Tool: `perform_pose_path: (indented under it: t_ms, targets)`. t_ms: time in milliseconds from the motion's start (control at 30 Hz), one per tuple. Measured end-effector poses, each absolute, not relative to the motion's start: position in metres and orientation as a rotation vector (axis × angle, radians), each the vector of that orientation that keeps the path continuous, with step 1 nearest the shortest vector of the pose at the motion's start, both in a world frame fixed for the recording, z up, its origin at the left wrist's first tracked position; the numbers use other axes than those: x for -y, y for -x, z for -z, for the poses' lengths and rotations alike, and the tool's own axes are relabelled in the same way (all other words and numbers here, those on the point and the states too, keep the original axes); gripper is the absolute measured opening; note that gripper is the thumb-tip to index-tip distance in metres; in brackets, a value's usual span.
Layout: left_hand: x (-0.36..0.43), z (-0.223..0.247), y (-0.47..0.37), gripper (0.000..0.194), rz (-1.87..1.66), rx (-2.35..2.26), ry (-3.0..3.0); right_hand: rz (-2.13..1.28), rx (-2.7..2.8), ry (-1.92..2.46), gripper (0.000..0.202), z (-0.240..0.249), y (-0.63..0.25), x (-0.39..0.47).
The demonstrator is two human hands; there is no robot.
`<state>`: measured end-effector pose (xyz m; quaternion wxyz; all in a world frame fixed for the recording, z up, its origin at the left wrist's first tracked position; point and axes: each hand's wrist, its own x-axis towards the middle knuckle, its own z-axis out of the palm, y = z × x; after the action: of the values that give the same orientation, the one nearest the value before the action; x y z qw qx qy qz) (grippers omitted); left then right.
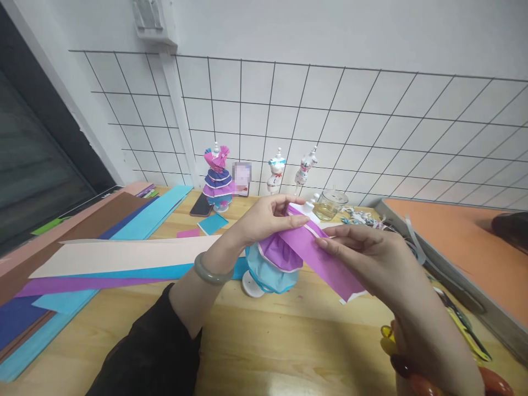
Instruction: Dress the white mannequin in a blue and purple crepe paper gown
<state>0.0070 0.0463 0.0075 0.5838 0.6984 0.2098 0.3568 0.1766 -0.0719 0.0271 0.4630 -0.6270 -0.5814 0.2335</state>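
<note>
A small white mannequin (310,208) stands tilted on the table, dressed in a layered purple and light-blue paper skirt (274,272). Its round white base (252,284) shows below the skirt. My left hand (274,217) pinches the upper end of a purple crepe paper strip (325,264) against the mannequin's body. Lower along the same strip, my right hand (355,247) grips its edge between thumb and fingers. A narrow white band runs on the strip between both hands. The mannequin's torso is mostly hidden behind my left hand and the paper.
Long coloured paper strips (124,258) cover the left side. Behind stand a finished-looking dressed mannequin (218,181), two patterned mannequins (276,170), a phone (201,205) and a glass cup (330,203). Yellow-handled tools (466,330) and an orange-topped surface (462,236) are at right.
</note>
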Motion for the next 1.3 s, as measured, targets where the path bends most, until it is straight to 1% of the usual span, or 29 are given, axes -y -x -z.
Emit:
perform_pose_path:
  t_ms: [200,500,800,1300]
  targets:
    - [-0.045,-0.008,-0.007,0.051,-0.813,-0.453,-1.572,-0.634,1.48,1.477,0.024,-0.023,-0.179,0.072]
    - [-0.05,-0.006,-0.006,0.05,-0.767,-0.407,-1.487,-0.352,1.581,1.511,0.017,-0.022,-0.177,0.075]
    - [-0.052,-0.008,-0.005,0.047,-0.718,-0.337,-1.365,-0.34,1.583,1.502,0.017,-0.02,-0.178,0.071]
    - [-0.059,-0.003,-0.004,0.045,-0.658,-0.28,-1.322,-0.173,1.626,1.461,0.017,-0.016,-0.178,0.067]
